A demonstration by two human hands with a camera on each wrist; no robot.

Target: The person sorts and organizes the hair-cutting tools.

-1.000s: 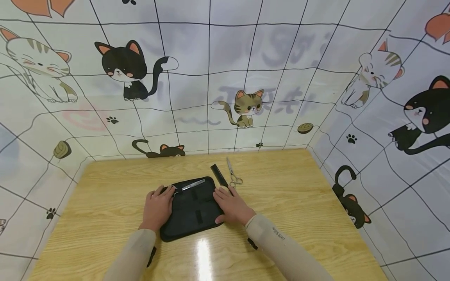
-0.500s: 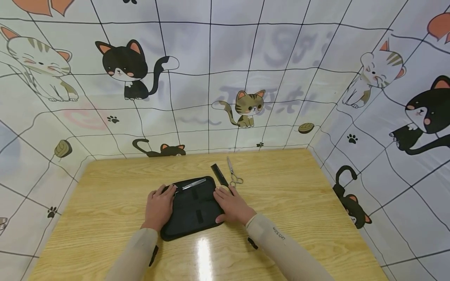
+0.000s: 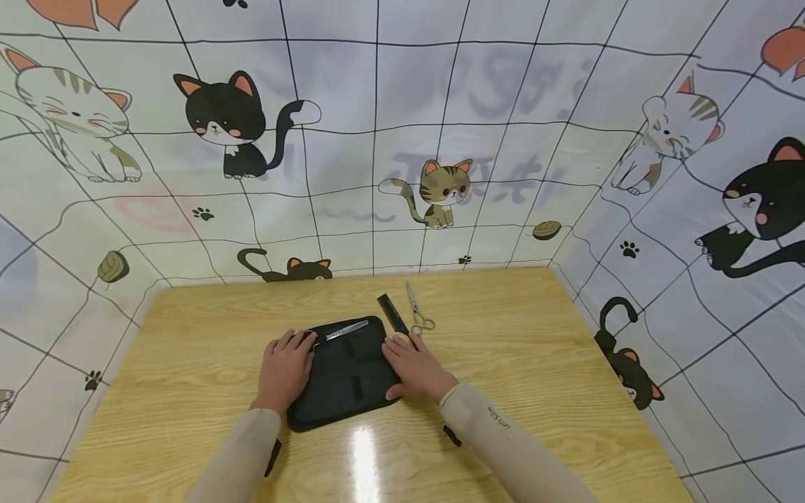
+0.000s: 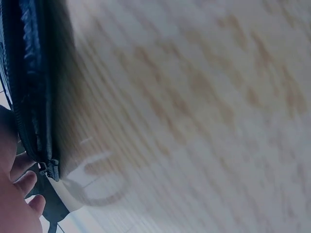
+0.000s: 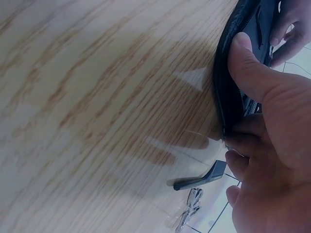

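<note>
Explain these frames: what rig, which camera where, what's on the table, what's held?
No robot here: just a person's bare left hand and right hand. The wide pictures come from a head camera looking down; the two close ones from a camera on each wrist. On the wooden table is an open black case with scissors in it. Past its far right corner lie a comb and a second pair of scissors. The right hand holds the case's right edge, thumb inside; the left hand rests on the opposite edge, its grip partly hidden.
</note>
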